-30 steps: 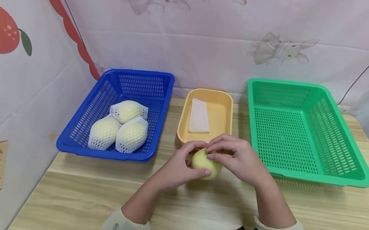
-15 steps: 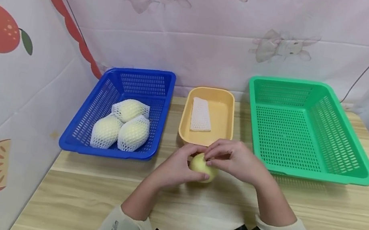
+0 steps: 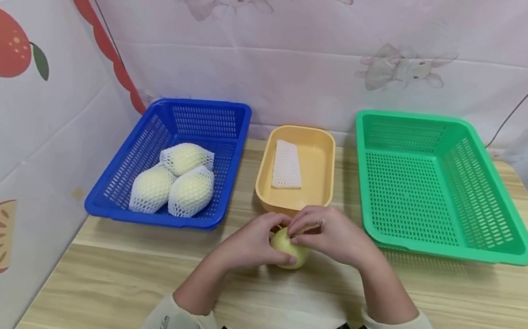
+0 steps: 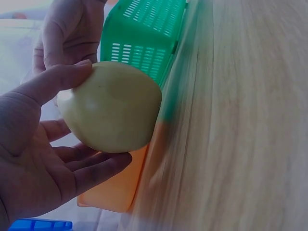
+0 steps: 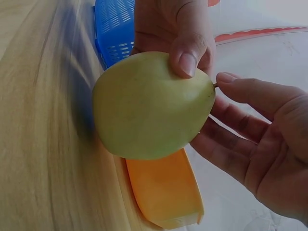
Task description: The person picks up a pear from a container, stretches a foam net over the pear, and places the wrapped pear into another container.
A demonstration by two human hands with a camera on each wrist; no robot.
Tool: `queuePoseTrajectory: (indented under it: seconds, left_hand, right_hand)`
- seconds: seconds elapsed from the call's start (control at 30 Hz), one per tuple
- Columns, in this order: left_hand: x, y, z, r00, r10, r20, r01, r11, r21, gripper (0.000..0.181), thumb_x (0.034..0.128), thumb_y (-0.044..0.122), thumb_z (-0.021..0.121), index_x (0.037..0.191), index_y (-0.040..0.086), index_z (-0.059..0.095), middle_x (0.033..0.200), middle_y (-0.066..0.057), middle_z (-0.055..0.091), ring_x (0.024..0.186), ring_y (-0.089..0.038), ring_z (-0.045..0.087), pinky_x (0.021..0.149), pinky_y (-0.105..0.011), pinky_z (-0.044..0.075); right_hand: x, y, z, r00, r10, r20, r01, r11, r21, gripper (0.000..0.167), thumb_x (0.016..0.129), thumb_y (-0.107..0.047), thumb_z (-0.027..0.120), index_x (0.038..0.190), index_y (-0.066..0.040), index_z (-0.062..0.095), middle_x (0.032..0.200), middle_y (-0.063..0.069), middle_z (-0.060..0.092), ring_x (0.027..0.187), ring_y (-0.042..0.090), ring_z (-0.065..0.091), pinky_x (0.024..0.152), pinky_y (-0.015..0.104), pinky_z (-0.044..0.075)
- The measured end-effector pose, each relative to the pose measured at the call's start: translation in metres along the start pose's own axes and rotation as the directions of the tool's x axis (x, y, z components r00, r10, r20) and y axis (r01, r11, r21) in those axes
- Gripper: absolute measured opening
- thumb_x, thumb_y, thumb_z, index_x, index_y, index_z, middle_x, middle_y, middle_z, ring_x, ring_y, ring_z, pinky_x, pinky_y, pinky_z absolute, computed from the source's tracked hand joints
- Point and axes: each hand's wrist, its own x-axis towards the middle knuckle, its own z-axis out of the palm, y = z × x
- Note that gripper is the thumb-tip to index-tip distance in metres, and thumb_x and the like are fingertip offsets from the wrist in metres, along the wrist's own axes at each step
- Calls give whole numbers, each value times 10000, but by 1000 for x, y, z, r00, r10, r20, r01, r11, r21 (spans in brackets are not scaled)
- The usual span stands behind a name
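A pale yellow-green pear [image 5: 149,108], with a short dark stem [image 5: 215,85], is held above the wooden table in front of the tan tray. My left hand [image 3: 250,244] grips its body, thumb on one side and fingers on the other, as the left wrist view shows. At the stem end, my right hand [image 3: 333,235] has its thumb tip against the stem and its curled fingers by the pear's narrow top. A white foam net sleeve [image 3: 287,165] lies flat in the tan tray [image 3: 323,198].
At the left, a blue basket [image 3: 99,207] holds 3 pears in foam nets [image 3: 191,190]. A green basket [image 3: 438,251] stands at the right. Behind them hangs a printed cloth [image 3: 292,29]. Wooden tabletop [image 3: 290,320] extends toward me.
Both hands and the pear have come slightly down and toward me, away from the tan tray. The left hand keeps its grip and the right hand stays at the stem end.
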Motion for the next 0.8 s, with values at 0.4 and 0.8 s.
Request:
queuePoseTrajectory:
  seconds: [0.4, 0.8]
  left_hand:
    - [-2, -3, -1, 1000, -9, 27, 9, 1000, 24, 580, 724, 320, 873, 1224, 199, 603, 1143, 80, 612, 1018, -124, 570, 826, -270, 509]
    - [-4, -3, -2, 995, -3, 99, 2, 1000, 14, 679, 708, 331, 879, 1282, 184, 546, 1162, 59, 587, 982, -165, 586, 790, -267, 511]
  right_hand:
    - [2, 1, 4, 998, 49, 46, -49, 999, -12, 137, 836, -139, 774, 967, -181, 763, 1030, -57, 698, 1002, 133, 646, 896, 383, 553]
    - [1, 4, 4, 989, 81, 127, -80, 997, -19, 269, 785, -131, 814, 1042, -147, 736, 1102, -18, 651, 1061, 165, 616, 903, 373, 558]
